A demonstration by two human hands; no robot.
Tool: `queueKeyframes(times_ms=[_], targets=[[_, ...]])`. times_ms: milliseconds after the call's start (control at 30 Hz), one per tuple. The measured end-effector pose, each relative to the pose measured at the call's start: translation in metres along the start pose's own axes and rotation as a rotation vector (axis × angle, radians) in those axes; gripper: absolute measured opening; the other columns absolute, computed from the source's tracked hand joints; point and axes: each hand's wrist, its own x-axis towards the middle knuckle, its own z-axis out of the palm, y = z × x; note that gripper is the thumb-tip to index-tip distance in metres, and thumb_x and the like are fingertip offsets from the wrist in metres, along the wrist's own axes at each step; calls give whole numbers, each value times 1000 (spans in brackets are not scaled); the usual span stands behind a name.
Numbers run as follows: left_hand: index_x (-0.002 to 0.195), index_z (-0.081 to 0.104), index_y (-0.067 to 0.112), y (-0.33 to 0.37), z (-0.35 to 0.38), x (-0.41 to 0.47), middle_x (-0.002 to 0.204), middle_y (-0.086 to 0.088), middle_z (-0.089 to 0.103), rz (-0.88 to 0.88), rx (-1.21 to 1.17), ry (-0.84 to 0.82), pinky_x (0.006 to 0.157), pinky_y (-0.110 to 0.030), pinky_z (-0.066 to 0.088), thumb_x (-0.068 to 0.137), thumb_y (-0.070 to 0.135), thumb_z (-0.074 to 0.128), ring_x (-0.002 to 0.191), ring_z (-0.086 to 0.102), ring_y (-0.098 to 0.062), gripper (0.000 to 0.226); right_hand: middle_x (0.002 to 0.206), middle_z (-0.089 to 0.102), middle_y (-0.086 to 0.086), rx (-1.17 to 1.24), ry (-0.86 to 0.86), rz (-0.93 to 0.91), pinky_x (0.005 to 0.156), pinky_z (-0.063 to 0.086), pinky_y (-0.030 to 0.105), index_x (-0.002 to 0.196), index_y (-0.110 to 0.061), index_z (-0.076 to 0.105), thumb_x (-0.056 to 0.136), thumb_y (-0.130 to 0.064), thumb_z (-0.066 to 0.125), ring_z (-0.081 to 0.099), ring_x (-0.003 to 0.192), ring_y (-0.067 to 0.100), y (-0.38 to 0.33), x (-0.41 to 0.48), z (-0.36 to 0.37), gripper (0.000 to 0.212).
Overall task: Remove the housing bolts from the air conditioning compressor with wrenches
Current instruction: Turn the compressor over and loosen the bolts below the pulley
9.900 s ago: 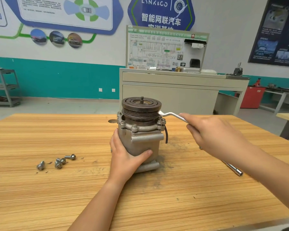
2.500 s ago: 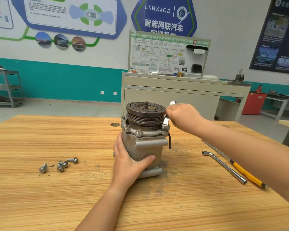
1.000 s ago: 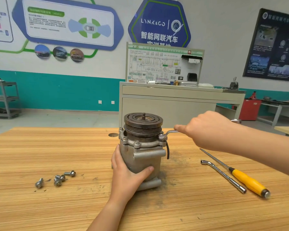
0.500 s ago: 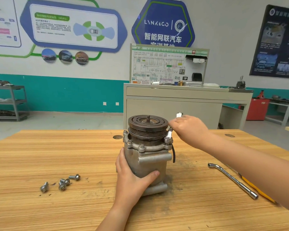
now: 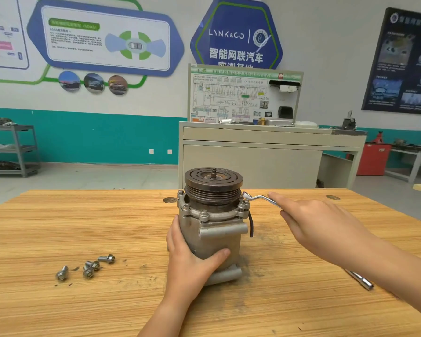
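The left hand (image 5: 192, 259) wraps its fingers round the smooth grey metal compressor (image 5: 214, 229), upright in the middle of the wooden bench (image 5: 58, 227). It looks heavy and hard, so hold the fat body. Four loose bolts (image 5: 91, 265) lie to its left. Farther back, the right hand (image 5: 321, 222) curls its fingers on the thin shiny wrench (image 5: 255, 198), set on a rim bolt (image 5: 244, 205)
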Motion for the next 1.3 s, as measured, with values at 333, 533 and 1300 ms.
queueKeyframes(times_ms=[333,533,1300], targets=[[147,7,36,-1,0,0,145,16,18,-1,-7,-2,103,-21,23,50,44,87,124,21,8,126,92,56,1,-227,-208,-33,45,25,26,146,-7,2,86,2,38,56,76,20,-44,4,-13,71],[146,9,34,-1,1,0,145,14,19,2,-6,-2,103,-21,24,49,43,87,125,22,6,125,64,34,5,-247,-368,-72,40,21,27,144,2,-2,84,8,39,46,70,25,-48,6,-22,73],[148,8,32,0,-1,1,147,12,17,-20,5,-38,110,-29,28,54,39,88,134,25,-6,124,73,57,-4,-423,-50,-299,41,23,25,140,-32,26,88,1,35,39,50,14,17,56,-12,62]])
